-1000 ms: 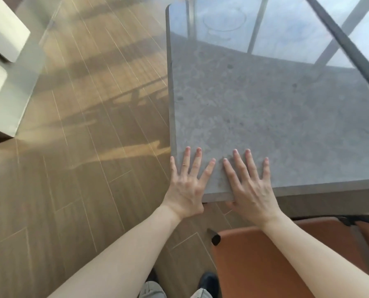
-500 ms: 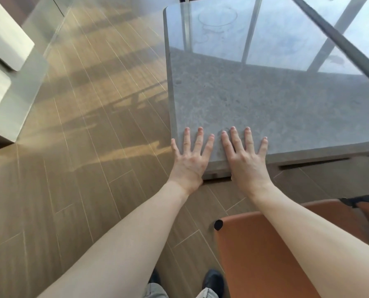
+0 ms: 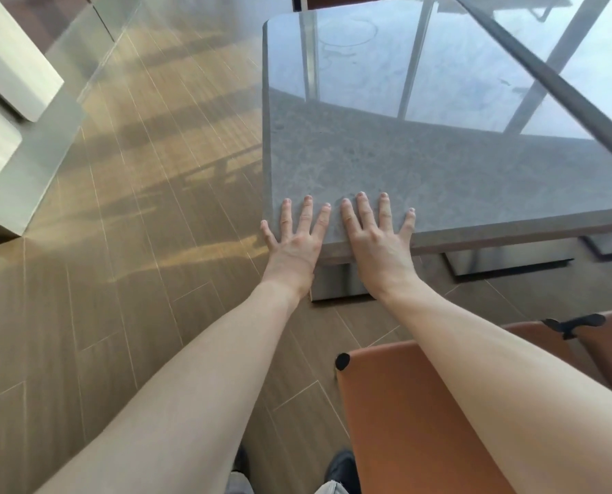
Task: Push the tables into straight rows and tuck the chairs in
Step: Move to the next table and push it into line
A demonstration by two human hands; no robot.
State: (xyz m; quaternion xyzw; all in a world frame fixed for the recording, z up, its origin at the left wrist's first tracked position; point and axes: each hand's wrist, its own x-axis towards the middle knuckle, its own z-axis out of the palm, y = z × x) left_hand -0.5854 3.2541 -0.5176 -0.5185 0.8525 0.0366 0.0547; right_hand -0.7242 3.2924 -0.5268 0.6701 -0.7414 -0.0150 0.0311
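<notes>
— Head view: what are your hands doing?

— My left hand (image 3: 294,240) and right hand (image 3: 377,244) both lie flat on the near left corner of the grey stone table (image 3: 439,180), fingers straight and spread, gripping nothing. They sit side by side, nearly touching, with the left thumb hanging over the table's left edge.

— And where is the table itself?

— Ahead of me on the wood plank floor (image 3: 137,226), its glossy far half catching window reflections. Its metal base (image 3: 340,283) shows just under the near edge, between my wrists.

— The chair?

— An orange chair (image 3: 397,422) stands below my right forearm, apart from the table, not tucked under it.
</notes>
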